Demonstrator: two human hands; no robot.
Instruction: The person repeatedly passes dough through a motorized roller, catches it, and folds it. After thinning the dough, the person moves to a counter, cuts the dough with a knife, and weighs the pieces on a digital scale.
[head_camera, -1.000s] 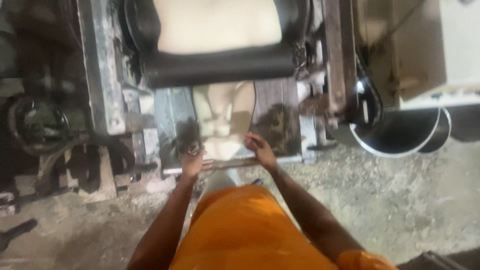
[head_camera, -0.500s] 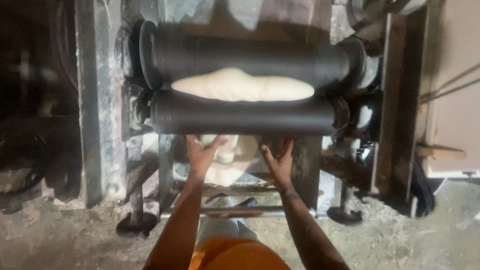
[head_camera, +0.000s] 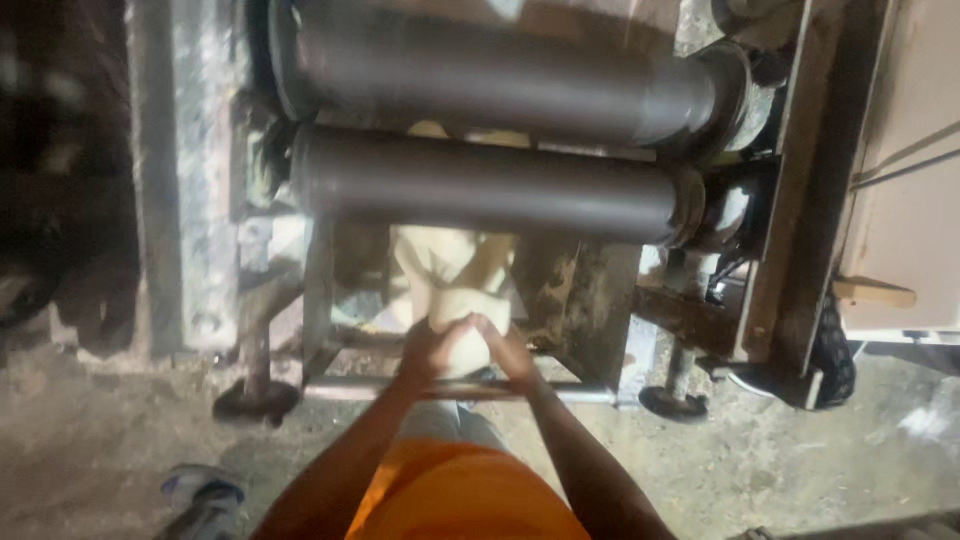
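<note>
We cup the pale, soft sheet of dough (head_camera: 455, 300) hanging below the two dark steel rollers (head_camera: 490, 185), left hand (head_camera: 428, 350) and right hand (head_camera: 507, 350) both clasping it at six o'clock (gently, fingers clear of the nip).

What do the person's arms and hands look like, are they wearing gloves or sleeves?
No gloves and no sleeves show. Both forearms are bare down to the left hand and right hand, with no watch, ring or bracelet that can be made out in this blurry view. The only clothing seen close by is an orange garment.
</note>
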